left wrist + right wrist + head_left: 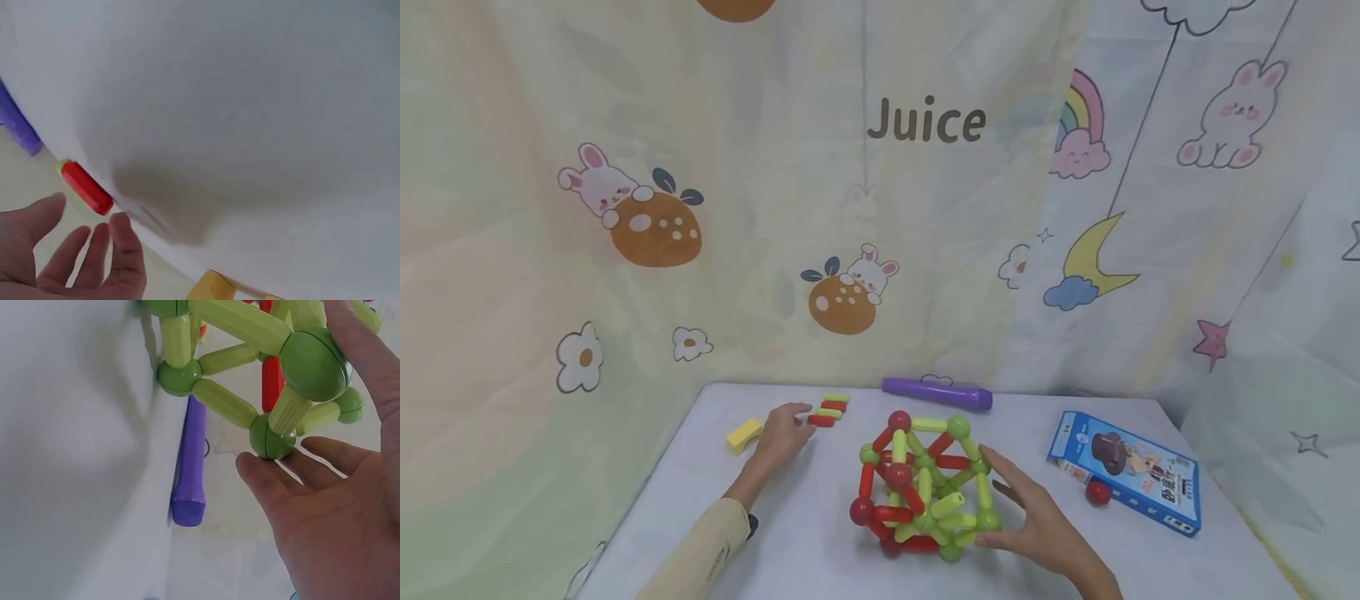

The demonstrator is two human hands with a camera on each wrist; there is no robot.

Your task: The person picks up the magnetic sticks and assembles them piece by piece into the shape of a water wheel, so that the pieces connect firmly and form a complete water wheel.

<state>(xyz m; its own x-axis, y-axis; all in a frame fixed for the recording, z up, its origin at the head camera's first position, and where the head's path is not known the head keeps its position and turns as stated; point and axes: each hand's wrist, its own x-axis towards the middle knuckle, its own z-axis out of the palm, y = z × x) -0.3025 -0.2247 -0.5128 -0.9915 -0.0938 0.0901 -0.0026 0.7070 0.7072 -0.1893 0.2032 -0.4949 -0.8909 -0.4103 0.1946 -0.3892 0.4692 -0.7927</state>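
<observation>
A magnetic ball-and-rod structure (917,546) of red and yellow-green rods with red and green balls stands on the white table (805,517). At its right side my right hand (1045,525) holds it, with the thumb at one green ball (315,365) and the fingertips at another green ball (272,436). My left hand (784,433) is stretched out at the back left, fingers apart and nothing between them. Just beyond its fingertips lies a red rod (86,187), the nearest in a short row of red and yellow-green rods (829,412).
A yellow block (743,436) lies left of my left hand. Along the back edge rests a purple microphone-shaped stick (936,393). A blue box (1131,467) lies at the right, with a loose red ball (1097,492) against its near side. A printed curtain (925,250) hangs behind the table.
</observation>
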